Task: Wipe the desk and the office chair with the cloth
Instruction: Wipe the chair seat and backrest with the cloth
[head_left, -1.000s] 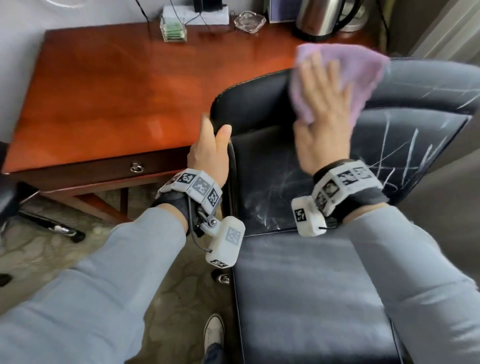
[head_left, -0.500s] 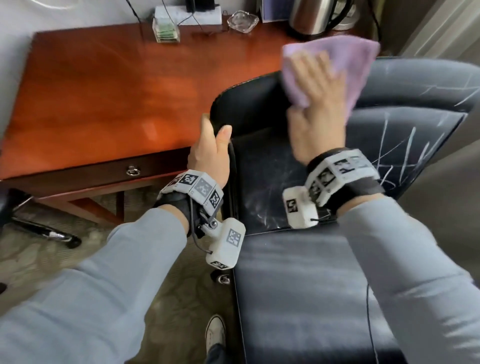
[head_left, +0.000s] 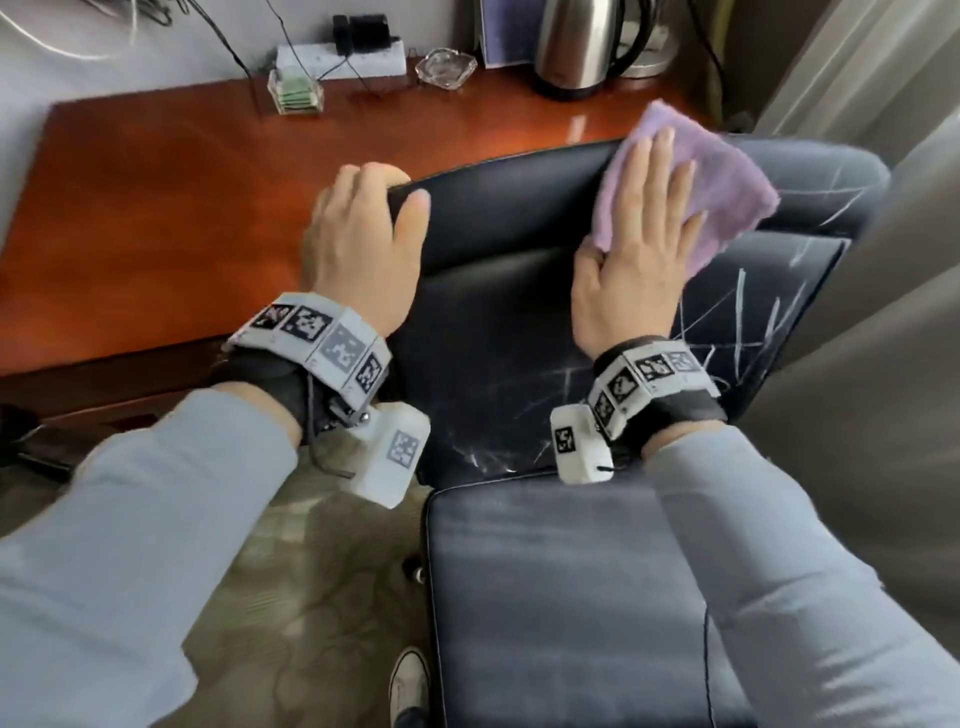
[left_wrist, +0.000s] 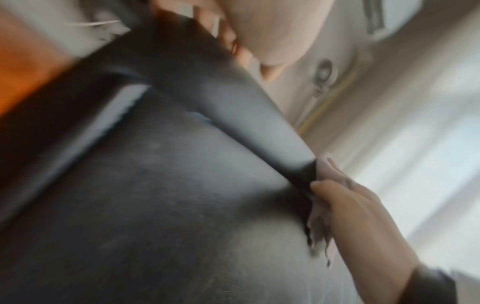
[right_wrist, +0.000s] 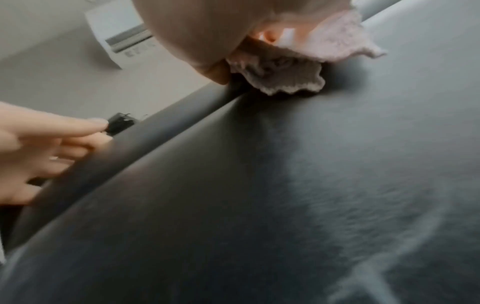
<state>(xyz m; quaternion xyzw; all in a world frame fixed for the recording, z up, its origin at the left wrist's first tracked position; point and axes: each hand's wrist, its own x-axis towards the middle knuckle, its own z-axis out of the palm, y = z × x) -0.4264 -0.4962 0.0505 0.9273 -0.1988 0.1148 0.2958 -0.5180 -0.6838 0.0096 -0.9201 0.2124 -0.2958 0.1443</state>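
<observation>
Two hands on one office chair (head_left: 519, 249): left hand (head_left: 358, 249) fingers curled over the backrest top; right hand (head_left: 631, 260) fingers spread flat, pressing one purple cloth (head_left: 727, 192).

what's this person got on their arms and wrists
Both arms wear light grey-blue long sleeves. Each wrist carries a black strap under a band of white blocks printed with black square markers, plus a white boxy camera unit hanging below. A thin black cable loops from the left unit.
</observation>
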